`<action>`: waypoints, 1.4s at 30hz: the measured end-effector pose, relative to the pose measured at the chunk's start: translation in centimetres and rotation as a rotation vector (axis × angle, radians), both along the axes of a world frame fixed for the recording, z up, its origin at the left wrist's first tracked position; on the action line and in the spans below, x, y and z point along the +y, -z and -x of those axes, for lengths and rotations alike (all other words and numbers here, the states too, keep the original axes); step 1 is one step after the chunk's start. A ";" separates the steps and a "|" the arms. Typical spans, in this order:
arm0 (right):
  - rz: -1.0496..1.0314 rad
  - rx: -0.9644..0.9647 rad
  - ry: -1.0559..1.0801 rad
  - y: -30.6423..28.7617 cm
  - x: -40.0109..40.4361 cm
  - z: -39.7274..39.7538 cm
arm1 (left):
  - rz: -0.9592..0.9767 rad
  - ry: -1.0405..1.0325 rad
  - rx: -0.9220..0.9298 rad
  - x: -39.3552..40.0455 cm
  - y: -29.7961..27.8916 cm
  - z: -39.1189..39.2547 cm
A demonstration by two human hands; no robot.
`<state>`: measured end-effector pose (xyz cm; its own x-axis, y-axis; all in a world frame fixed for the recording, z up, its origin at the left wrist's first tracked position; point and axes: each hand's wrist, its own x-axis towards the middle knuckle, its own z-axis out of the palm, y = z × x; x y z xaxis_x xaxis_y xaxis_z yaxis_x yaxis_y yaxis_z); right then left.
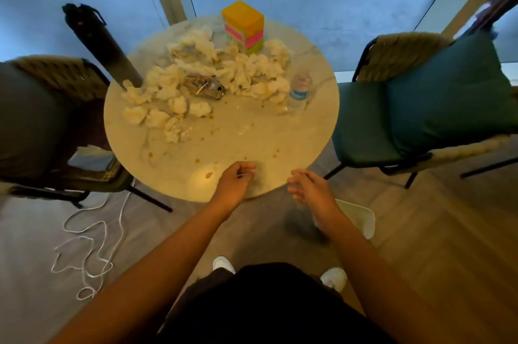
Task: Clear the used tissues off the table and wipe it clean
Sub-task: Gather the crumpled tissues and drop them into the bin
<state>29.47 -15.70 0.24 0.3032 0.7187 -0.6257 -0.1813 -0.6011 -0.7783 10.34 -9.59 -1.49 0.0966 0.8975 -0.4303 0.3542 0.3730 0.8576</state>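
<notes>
A round pale table [280, 136] carries several crumpled used tissues [173, 82] heaped across its far half, with a crushed shiny wrapper [207, 87] among them. Orange crumbs and smears [197, 160] dot the near half. My left hand [235, 183] hovers over the near edge with its fingers loosely curled and nothing in it. Just off the table's near right edge, my right hand [311, 189] hangs with relaxed fingers and holds nothing.
A yellow, pink and green tissue box [245, 26] stands at the far edge, a clear water bottle [299, 92] at the right, a dark tall flask [101, 46] at the left. Chairs flank both sides. A white bin [361, 220] sits on the floor under my right arm; a white cable [92, 242] lies left.
</notes>
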 end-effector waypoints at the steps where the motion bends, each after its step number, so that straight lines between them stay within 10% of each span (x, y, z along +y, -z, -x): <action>1: -0.005 -0.010 -0.006 -0.1 0.5 1.5 | -0.009 -0.001 -0.009 0.8 -0.1 1.4; 29: -0.024 -0.058 -0.341 0.8 17.7 12.4 | -0.056 -0.117 0.498 16.8 3.3 17.7; 42: 0.081 0.267 -0.510 1.0 22.8 18.4 | -0.248 0.015 0.232 13.4 -0.9 17.4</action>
<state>11.12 7.09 -0.79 -0.2450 0.6788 -0.6923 -0.0366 -0.7200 -0.6930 -7.08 3.81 -0.63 0.0356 0.9767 -0.2114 0.5545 0.1567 0.8173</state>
